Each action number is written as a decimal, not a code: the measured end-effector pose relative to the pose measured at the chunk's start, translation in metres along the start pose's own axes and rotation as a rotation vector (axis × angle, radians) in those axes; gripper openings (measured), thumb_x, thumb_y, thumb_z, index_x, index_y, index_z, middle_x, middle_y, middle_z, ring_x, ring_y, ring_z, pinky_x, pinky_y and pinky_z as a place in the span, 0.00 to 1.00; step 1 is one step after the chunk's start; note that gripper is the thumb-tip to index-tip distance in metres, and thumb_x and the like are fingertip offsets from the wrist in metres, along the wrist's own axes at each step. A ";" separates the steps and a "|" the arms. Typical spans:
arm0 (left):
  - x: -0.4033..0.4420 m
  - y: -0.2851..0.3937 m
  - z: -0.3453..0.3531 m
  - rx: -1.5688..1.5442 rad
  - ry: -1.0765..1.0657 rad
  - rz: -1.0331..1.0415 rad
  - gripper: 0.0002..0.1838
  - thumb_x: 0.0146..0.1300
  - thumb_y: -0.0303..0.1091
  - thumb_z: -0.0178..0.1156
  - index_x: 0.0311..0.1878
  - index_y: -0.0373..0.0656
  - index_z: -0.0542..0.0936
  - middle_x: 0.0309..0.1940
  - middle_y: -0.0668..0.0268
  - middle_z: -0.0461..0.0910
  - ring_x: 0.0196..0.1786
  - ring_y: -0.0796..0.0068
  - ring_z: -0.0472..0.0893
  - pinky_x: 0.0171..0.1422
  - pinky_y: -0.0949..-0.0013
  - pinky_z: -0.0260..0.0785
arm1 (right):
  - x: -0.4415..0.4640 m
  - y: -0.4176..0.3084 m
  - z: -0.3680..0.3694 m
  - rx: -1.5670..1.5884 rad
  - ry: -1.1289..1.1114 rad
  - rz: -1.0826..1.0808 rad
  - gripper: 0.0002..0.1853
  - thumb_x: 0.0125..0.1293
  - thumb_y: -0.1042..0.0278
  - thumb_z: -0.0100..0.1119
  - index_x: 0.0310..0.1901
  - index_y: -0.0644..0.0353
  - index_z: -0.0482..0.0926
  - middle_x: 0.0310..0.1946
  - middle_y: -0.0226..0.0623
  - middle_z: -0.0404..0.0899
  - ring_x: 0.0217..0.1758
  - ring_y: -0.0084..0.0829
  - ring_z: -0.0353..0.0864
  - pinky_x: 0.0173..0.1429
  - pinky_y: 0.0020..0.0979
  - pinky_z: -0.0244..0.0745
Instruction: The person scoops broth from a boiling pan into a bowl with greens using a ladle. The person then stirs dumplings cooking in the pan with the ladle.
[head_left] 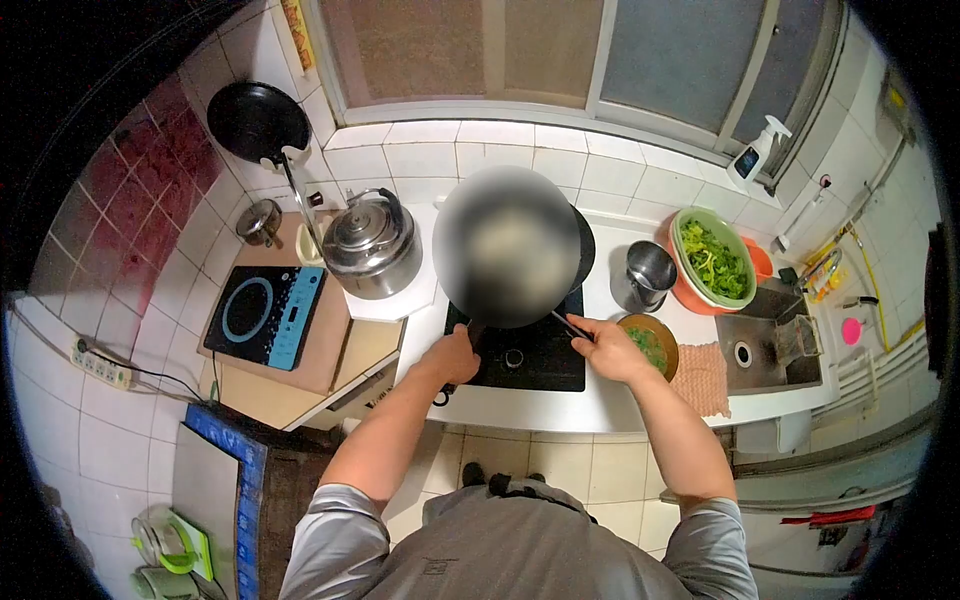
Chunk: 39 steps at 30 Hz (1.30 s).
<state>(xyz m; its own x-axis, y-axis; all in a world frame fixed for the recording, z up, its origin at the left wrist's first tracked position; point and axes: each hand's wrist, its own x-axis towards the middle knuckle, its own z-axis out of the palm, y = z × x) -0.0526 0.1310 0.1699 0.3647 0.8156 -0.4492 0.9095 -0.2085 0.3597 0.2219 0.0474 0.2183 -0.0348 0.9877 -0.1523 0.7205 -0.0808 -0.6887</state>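
A dark pan stands on the black cooktop, its middle hidden by a round blur with something pale inside. My left hand is closed around the pan's dark handle at the near left. On the other side, my right hand grips a thin-handled utensil whose far end disappears into the blur, so its kind does not show. Close to my right wrist sits a brown bowl with chopped greens in it.
To the left are a steel kettle, a second induction cooker and a hanging black pan. Rightward stand a steel pot, a green basin of leafy vegetables, a pink cloth and the sink.
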 end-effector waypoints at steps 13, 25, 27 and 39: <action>-0.005 0.003 -0.007 0.017 -0.060 0.020 0.32 0.64 0.40 0.50 0.60 0.22 0.55 0.48 0.33 0.76 0.53 0.41 0.78 0.59 0.51 0.71 | 0.052 -0.028 0.011 -0.452 0.221 0.003 0.28 0.62 0.70 0.54 0.66 0.44 0.69 0.42 0.56 0.78 0.45 0.52 0.81 0.49 0.47 0.77; 0.000 -0.002 -0.001 -0.027 -0.031 0.004 0.30 0.63 0.39 0.54 0.58 0.24 0.58 0.46 0.35 0.77 0.52 0.40 0.78 0.58 0.50 0.71 | 0.072 -0.038 0.022 -0.701 0.087 -0.064 0.33 0.60 0.77 0.49 0.67 0.37 0.68 0.46 0.49 0.74 0.46 0.48 0.82 0.50 0.43 0.78; -0.001 0.000 0.000 -0.059 0.009 0.001 0.28 0.62 0.40 0.57 0.54 0.27 0.60 0.43 0.35 0.78 0.50 0.39 0.78 0.56 0.48 0.71 | 0.064 -0.033 0.017 -0.707 0.066 -0.032 0.33 0.60 0.77 0.50 0.67 0.37 0.68 0.45 0.48 0.74 0.45 0.47 0.82 0.50 0.43 0.78; -0.007 0.006 -0.011 0.008 -0.082 -0.020 0.31 0.65 0.40 0.54 0.61 0.26 0.56 0.48 0.37 0.77 0.52 0.41 0.78 0.59 0.50 0.71 | 0.027 0.009 0.002 -0.559 0.210 0.039 0.27 0.64 0.71 0.51 0.66 0.40 0.70 0.40 0.50 0.75 0.42 0.49 0.81 0.47 0.46 0.78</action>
<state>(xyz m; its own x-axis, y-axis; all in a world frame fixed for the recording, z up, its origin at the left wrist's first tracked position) -0.0515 0.1303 0.1843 0.3609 0.7731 -0.5217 0.9183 -0.1971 0.3433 0.2261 0.0728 0.2067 0.0952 0.9954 0.0127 0.9757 -0.0908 -0.1993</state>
